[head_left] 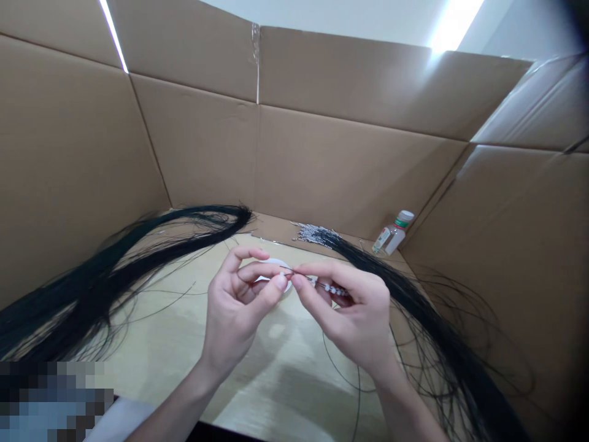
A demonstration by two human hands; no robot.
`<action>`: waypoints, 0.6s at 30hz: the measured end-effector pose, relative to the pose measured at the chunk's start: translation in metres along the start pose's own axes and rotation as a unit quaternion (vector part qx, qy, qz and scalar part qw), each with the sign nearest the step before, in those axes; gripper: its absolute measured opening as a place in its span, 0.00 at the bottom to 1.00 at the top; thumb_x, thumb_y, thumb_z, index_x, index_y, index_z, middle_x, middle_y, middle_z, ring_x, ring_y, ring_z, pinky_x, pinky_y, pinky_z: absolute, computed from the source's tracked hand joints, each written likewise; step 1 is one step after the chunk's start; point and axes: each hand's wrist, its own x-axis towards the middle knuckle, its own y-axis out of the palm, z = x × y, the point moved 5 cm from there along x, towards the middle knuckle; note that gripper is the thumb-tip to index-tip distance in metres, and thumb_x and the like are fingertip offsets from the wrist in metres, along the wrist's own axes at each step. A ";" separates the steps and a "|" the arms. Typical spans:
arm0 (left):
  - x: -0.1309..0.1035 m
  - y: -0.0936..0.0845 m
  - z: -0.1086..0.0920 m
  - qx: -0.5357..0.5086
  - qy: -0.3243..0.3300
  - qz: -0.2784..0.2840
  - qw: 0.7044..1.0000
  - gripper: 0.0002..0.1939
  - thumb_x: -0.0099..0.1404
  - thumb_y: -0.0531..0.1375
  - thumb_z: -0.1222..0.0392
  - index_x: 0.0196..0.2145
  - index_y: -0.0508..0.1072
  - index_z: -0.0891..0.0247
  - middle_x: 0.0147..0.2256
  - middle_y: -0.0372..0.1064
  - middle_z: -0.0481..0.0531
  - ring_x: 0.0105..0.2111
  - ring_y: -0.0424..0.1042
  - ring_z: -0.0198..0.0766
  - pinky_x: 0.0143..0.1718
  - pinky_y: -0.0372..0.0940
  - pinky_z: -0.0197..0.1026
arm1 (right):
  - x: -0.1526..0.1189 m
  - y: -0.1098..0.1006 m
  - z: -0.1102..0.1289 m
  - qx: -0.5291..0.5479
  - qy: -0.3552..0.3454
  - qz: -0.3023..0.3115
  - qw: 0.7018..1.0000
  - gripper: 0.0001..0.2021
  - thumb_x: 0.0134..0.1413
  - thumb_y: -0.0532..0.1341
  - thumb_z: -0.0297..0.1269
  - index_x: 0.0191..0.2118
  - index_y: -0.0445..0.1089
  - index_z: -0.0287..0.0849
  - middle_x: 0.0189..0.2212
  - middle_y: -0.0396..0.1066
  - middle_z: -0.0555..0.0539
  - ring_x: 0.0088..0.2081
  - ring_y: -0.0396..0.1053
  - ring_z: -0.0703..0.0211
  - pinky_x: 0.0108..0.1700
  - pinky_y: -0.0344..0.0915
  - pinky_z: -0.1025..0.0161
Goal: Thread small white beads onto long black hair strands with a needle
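Note:
In the middle of the head view, my left hand pinches a small white bead between thumb and forefinger. My right hand faces it, thumb and forefinger closed on a thin dark cord whose tip reaches the bead. Whether the cord passes through the bead is too small to tell. A row of clear and whitish beads sits on the cord under my right fingers. Behind my fingertips is a white round dish, mostly covered by my hands. Loose cord hangs below my right hand.
Long dark strands lie bundled on the left of the pale table. At the right runs another dark bundle with beaded ends. A clear bottle leans in the back corner. Cardboard walls surround the table.

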 end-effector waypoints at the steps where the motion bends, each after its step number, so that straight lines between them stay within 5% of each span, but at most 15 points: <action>1: 0.000 0.000 -0.001 0.004 0.003 0.000 1.000 0.15 0.64 0.71 0.65 0.44 0.70 0.57 0.33 0.82 0.42 0.34 0.80 0.29 0.38 0.72 0.25 | 0.000 0.000 0.000 0.003 -0.002 0.000 1.000 0.05 0.59 0.66 0.26 0.38 0.78 0.42 0.27 0.77 0.54 0.20 0.61 0.71 0.21 0.59 0.70; 11: -0.005 -0.002 0.001 0.103 -0.011 -0.017 0.994 0.13 0.62 0.72 0.61 0.43 0.77 0.59 0.40 0.82 0.49 0.36 0.80 0.34 0.38 0.72 0.30 | -0.002 -0.004 0.005 -0.013 -0.005 -0.008 1.000 0.08 0.53 0.65 0.21 0.33 0.76 0.42 0.23 0.74 0.56 0.18 0.59 0.72 0.19 0.56 0.70; 18: -0.005 -0.002 0.003 0.080 -0.008 0.001 0.997 0.20 0.64 0.71 0.62 0.52 0.75 0.53 0.39 0.83 0.44 0.39 0.81 0.33 0.44 0.73 0.30 | -0.001 -0.002 0.002 -0.019 0.016 -0.002 1.000 0.07 0.52 0.65 0.22 0.32 0.75 0.42 0.22 0.72 0.56 0.18 0.59 0.71 0.20 0.56 0.71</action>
